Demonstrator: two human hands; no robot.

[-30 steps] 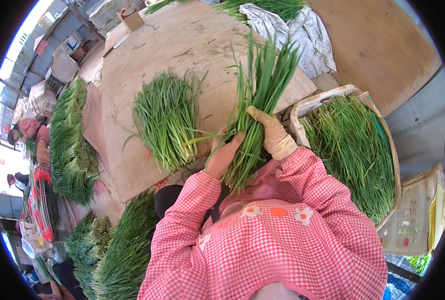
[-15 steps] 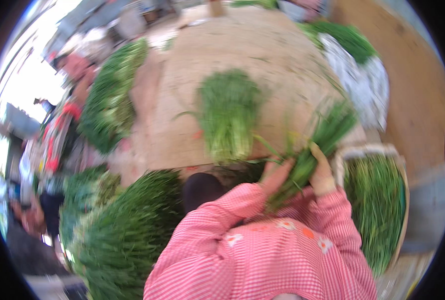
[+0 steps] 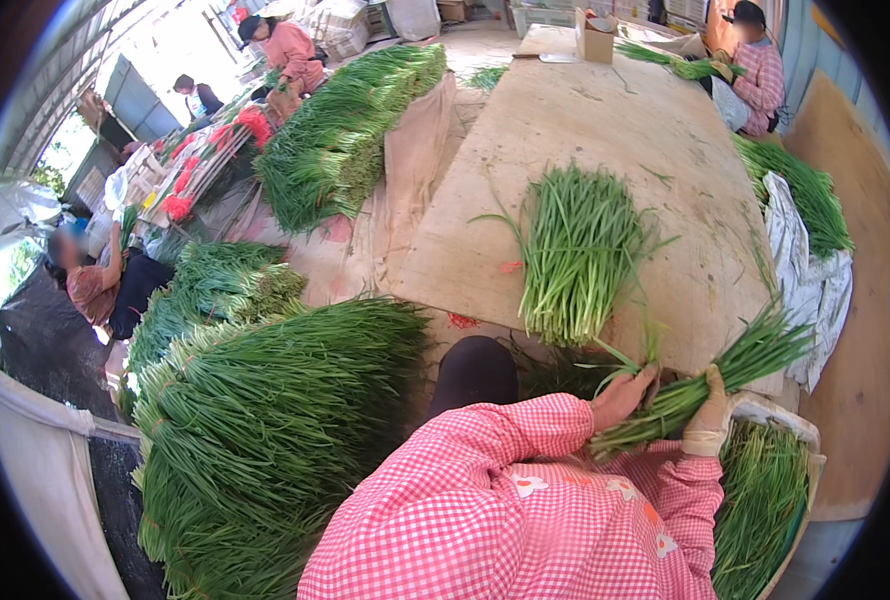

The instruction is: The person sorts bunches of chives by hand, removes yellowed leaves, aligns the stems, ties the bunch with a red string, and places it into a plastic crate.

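Over the near right edge of the wooden table, a loose bunch of green chives is gripped by my right hand, which wears a pale glove. The leaves fan out past the hand toward the right, and the other end lies across my lap. Close beside it, my left hand has its fingers closed on a few thin chive leaves, some yellowish, that stick out toward the table. A larger bunch of chives rests on the tabletop ahead, its pale stem ends facing me.
At my left rises a big pile of chives; another long heap lies farther off. A box of chives stands at my right. The wooden table bears a cardboard box. Co-workers sit around.
The view has swung left, so table and hands appear farther right and sharper. Both hands still hold chives; the bunch on the table lies as before.
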